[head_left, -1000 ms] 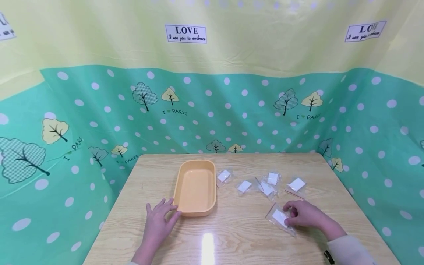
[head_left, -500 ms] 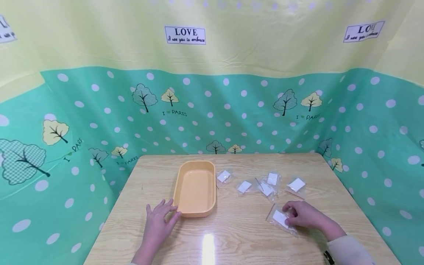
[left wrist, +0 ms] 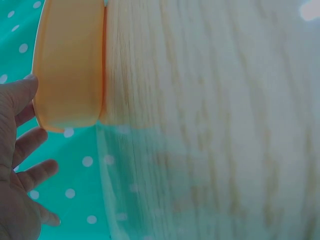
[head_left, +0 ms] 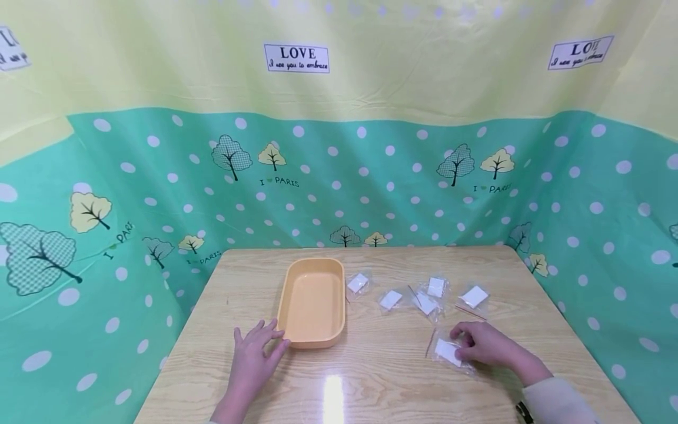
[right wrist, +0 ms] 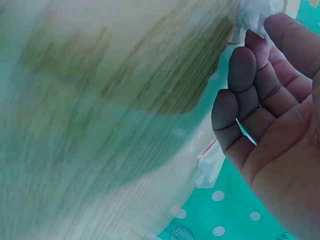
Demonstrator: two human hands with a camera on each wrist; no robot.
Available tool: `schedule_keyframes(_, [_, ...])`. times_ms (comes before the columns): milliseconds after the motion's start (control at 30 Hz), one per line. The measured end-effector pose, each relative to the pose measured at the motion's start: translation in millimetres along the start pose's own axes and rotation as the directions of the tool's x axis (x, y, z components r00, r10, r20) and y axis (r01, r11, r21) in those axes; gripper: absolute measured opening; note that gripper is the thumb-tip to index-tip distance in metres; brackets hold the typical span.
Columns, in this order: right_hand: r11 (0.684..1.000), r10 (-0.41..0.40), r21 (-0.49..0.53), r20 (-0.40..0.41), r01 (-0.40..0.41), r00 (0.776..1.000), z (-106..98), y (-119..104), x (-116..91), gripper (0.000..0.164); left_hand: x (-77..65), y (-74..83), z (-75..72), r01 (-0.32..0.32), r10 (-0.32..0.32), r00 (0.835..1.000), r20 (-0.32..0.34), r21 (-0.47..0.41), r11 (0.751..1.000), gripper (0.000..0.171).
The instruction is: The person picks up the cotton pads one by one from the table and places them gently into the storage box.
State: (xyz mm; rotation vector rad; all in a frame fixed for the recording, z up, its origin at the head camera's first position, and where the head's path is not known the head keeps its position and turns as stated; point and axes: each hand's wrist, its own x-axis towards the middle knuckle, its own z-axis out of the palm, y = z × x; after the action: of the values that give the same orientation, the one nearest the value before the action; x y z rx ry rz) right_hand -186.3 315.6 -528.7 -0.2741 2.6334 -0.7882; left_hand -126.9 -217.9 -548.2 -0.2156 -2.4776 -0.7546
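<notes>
An orange oblong tray (head_left: 312, 343) lies left of centre on the wooden table. My left hand (head_left: 253, 356) is at its near left corner, fingers spread. In the left wrist view the thumb (left wrist: 26, 90) touches the tray's rim, and the other fingers fan out below. On the right, my right hand (head_left: 484, 343) pinches a small clear zip bag (head_left: 447, 352) with a white rectangle inside and a reddish strip along one end. The right wrist view shows the thumb and a fingertip on crinkled plastic (right wrist: 254, 14); the rest of that bag is out of frame.
Several similar bags lie farther back: one bag (head_left: 358, 284) beside the tray, another bag (head_left: 391, 299) near the middle, two overlapping bags (head_left: 436, 287), and one bag (head_left: 474, 295) beyond my right hand. Green dotted cloth (head_left: 392, 194) hangs around the wooden table (head_left: 238, 288).
The pinched bag has turned slightly under my right hand, its reddish strip standing a little more upright. My left hand and the tray have stayed in place.
</notes>
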Motion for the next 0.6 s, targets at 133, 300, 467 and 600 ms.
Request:
schedule_keyframes(133, [0.999, -0.042, -0.001, -0.007, 0.042, 0.999, -0.4, -4.2, -0.5, 0.037, -0.2, -0.2, 0.0, 0.015, -0.015, 1.0, 0.013, -0.006, 1.0, 0.029])
schedule_keyframes(300, [0.999, -0.042, 0.017, -0.014, 0.043, 0.999, 0.9, -12.1, 1.1, 0.037, -0.8, -1.9, 0.9, 0.024, -0.024, 1.0, 0.018, 0.001, 1.0, 0.029])
schedule_keyframes(467, [0.999, -0.034, 0.034, -0.03, 0.035, 0.999, 2.5, -19.0, 3.8, 0.037, -1.4, -3.2, 2.3, 0.029, -0.029, 0.999, 0.017, 0.003, 1.0, 0.03])
schedule_keyframes(600, [0.998, -0.048, 0.039, -0.036, 0.049, 0.998, 3.9, -21.8, 6.0, 0.036, -1.5, -3.8, 3.4, 0.018, -0.018, 1.0, 0.007, -0.004, 1.0, 0.03])
